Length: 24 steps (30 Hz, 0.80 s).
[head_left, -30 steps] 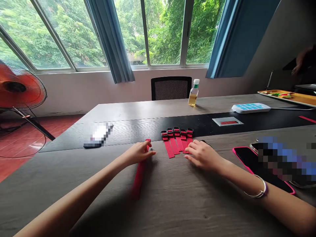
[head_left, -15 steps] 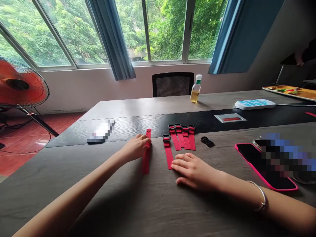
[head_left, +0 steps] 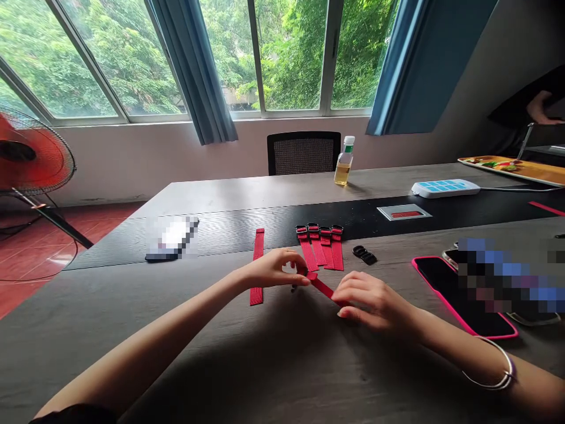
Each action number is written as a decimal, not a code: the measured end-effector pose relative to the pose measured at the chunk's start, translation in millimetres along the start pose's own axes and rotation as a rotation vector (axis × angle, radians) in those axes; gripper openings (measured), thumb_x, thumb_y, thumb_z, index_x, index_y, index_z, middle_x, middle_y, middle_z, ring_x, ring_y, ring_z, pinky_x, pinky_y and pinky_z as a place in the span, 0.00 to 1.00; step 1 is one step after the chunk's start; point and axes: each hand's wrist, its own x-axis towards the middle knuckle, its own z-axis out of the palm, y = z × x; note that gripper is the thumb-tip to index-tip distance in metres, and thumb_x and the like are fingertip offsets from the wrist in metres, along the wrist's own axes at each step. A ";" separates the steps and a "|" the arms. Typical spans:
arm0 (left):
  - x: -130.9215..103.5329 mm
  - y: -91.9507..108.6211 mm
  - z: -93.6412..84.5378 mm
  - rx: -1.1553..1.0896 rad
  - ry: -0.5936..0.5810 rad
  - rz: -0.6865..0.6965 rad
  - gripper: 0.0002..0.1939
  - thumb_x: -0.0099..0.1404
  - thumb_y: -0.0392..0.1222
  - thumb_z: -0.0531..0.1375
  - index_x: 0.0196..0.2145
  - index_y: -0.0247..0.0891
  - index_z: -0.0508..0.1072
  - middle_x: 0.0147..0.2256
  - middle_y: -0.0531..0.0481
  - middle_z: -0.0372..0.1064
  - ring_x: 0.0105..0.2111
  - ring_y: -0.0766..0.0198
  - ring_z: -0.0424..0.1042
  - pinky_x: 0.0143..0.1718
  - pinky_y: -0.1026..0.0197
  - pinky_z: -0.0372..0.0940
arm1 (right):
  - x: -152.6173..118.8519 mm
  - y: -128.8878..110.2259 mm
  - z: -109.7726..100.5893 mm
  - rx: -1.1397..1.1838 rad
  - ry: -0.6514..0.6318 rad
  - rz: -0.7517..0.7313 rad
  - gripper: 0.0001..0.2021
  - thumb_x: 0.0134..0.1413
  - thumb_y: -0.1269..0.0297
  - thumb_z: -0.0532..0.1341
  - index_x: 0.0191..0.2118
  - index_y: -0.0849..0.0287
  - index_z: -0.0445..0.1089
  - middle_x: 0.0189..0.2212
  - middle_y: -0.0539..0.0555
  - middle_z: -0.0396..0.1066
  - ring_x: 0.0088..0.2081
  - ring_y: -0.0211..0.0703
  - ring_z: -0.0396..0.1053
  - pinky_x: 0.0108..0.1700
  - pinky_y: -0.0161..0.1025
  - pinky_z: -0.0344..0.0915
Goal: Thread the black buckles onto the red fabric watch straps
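Note:
A red webbing strap (head_left: pixel 323 287) is stretched at a slant between my two hands, just over the table. My left hand (head_left: pixel 282 268) pinches its upper end, where the black buckle is mostly hidden by the fingers. The lower end is gripped by my right hand (head_left: pixel 366 300), thumb against fingers. Behind my left wrist lies a plain red strap (head_left: pixel 257 244) without a buckle, flat on the table. Several red straps with black buckles (head_left: pixel 324 247) lie side by side beyond my hands. A few loose black buckles (head_left: pixel 364 255) sit to their right.
At the right lie a pink-edged phone (head_left: pixel 459 294) and a blurred-out item. Farther back are a power strip (head_left: pixel 445 188), a bottle (head_left: pixel 344 162) and a tray (head_left: pixel 538 172). A fan (head_left: pixel 35 150) stands at the left. Another person's arm shows at the far right.
My left hand has left the plain strap and moved right to the buckled strap. Both hands now hold that strap, lifted and turned from where it lay flat.

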 end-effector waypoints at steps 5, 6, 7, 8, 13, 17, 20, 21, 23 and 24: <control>-6.5 26.2 16.9 -0.580 -0.025 -0.249 0.21 0.60 0.55 0.55 0.34 0.33 0.74 0.27 0.50 0.68 0.27 0.65 0.65 0.28 0.64 0.58 | 20.0 -16.4 8.2 0.044 0.184 0.178 0.23 0.49 0.54 0.63 0.48 0.58 0.59 0.38 0.58 0.71 0.38 0.46 0.71 0.39 0.41 0.69; -7.6 28.8 20.2 -0.639 -0.020 -0.279 0.21 0.60 0.55 0.56 0.34 0.33 0.74 0.27 0.50 0.68 0.27 0.65 0.64 0.28 0.65 0.57 | 23.5 -20.1 10.2 0.070 0.188 0.223 0.22 0.49 0.57 0.63 0.47 0.58 0.58 0.36 0.56 0.72 0.36 0.44 0.71 0.37 0.40 0.69; -8.8 30.0 23.1 -0.692 -0.019 -0.301 0.21 0.60 0.55 0.56 0.34 0.32 0.74 0.28 0.50 0.67 0.27 0.65 0.64 0.28 0.65 0.57 | 26.4 -23.1 11.7 0.097 0.184 0.260 0.19 0.50 0.61 0.62 0.47 0.57 0.58 0.34 0.54 0.72 0.34 0.43 0.71 0.36 0.38 0.69; -10.2 29.7 25.7 -0.746 -0.025 -0.310 0.20 0.60 0.55 0.57 0.33 0.32 0.74 0.27 0.50 0.67 0.27 0.66 0.64 0.28 0.65 0.57 | 28.6 -25.0 12.4 0.118 0.179 0.281 0.15 0.51 0.65 0.59 0.45 0.57 0.59 0.32 0.53 0.72 0.32 0.41 0.71 0.35 0.37 0.68; -19.5 18.5 37.1 -1.131 -0.122 -0.341 0.20 0.56 0.54 0.62 0.33 0.31 0.75 0.26 0.51 0.65 0.26 0.69 0.63 0.27 0.66 0.56 | 36.1 -16.1 3.1 -0.004 0.239 0.181 0.05 0.55 0.71 0.54 0.38 0.59 0.64 0.32 0.54 0.72 0.34 0.41 0.70 0.37 0.37 0.65; -24.5 15.3 46.9 -1.374 -0.064 -0.396 0.21 0.50 0.51 0.67 0.37 0.33 0.75 0.31 0.48 0.68 0.29 0.69 0.65 0.26 0.69 0.57 | 43.1 -10.5 -5.4 -0.418 0.341 0.060 0.06 0.57 0.71 0.54 0.37 0.59 0.67 0.36 0.57 0.71 0.40 0.47 0.65 0.42 0.43 0.59; -24.5 16.5 51.3 -1.424 0.075 -0.421 0.21 0.48 0.49 0.69 0.36 0.33 0.76 0.33 0.47 0.68 0.30 0.70 0.65 0.26 0.69 0.59 | 46.2 -17.3 -4.0 -0.488 0.418 0.049 0.07 0.59 0.68 0.53 0.34 0.58 0.68 0.34 0.56 0.70 0.41 0.48 0.62 0.42 0.43 0.55; -24.2 16.9 51.9 -1.423 0.115 -0.420 0.21 0.47 0.49 0.70 0.35 0.33 0.76 0.33 0.47 0.68 0.29 0.70 0.64 0.27 0.69 0.59 | 46.5 -19.8 -2.4 -0.444 0.412 0.056 0.08 0.59 0.66 0.53 0.32 0.59 0.68 0.32 0.55 0.70 0.39 0.47 0.62 0.41 0.43 0.55; -23.7 17.2 52.2 -1.407 0.176 -0.416 0.21 0.44 0.49 0.71 0.33 0.32 0.75 0.31 0.48 0.67 0.29 0.70 0.64 0.26 0.69 0.60 | 46.3 -22.9 1.3 -0.300 0.326 0.079 0.12 0.60 0.62 0.53 0.28 0.60 0.67 0.27 0.54 0.69 0.34 0.44 0.62 0.38 0.41 0.55; -23.6 17.2 52.1 -1.398 0.191 -0.418 0.21 0.44 0.49 0.71 0.33 0.32 0.75 0.30 0.49 0.67 0.28 0.70 0.64 0.26 0.69 0.60 | 46.0 -23.2 2.9 -0.221 0.261 0.094 0.14 0.61 0.60 0.53 0.28 0.60 0.67 0.25 0.53 0.68 0.32 0.43 0.62 0.37 0.40 0.56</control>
